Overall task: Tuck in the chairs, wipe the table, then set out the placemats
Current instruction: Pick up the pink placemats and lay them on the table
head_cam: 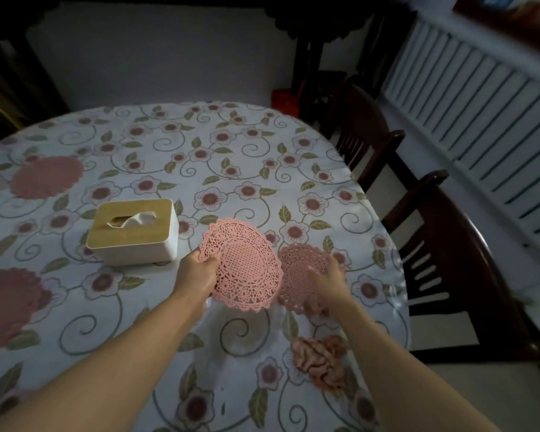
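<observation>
pink placemat point(247, 269) in left hand point(197, 272)
</observation>
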Available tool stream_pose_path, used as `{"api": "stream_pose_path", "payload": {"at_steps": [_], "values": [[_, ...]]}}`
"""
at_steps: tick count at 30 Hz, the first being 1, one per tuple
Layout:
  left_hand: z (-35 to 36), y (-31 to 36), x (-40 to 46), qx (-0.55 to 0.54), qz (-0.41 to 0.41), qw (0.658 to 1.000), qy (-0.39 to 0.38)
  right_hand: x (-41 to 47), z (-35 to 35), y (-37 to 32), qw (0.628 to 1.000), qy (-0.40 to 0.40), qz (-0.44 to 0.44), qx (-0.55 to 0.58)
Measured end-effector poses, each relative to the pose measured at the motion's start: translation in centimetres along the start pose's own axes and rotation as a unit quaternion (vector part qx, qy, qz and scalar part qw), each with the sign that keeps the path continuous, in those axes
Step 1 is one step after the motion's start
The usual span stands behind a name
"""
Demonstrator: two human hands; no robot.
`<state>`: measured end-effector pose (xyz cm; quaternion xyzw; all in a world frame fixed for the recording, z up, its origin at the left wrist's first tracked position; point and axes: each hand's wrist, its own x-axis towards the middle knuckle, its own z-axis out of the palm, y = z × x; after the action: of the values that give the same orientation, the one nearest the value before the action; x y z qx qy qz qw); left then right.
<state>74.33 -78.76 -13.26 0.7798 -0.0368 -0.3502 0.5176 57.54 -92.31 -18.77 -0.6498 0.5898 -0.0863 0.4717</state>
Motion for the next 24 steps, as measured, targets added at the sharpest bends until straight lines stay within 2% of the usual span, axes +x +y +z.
{"api": "stream_pose_path", "payload": {"at_steps": [2, 8, 15, 24], "values": [[-0.3, 0.1, -0.6, 0.001, 0.007, 1.0, -0.02, -1.8, 0.5, -1.5, 0.999, -0.024, -0.02, 0.029], [-1.3, 2.3, -1.7, -0.009, 0.046, 0.997, -0.054, -4.9, 0.7, -5.5, 0.979, -0.124, 0.003, 0.159], [-0.5, 4.6, -0.1, 0.002, 0.063, 0.996, -0.057, -2.9, -0.7, -7.2, 0.977, -0.078, -0.02, 0.199], [5.6, 7.8, 7.0, 0.016, 0.047, 0.998, -0.046, 9.1, -2.5, -9.3, 0.979, -0.043, -0.032, 0.195]]}}
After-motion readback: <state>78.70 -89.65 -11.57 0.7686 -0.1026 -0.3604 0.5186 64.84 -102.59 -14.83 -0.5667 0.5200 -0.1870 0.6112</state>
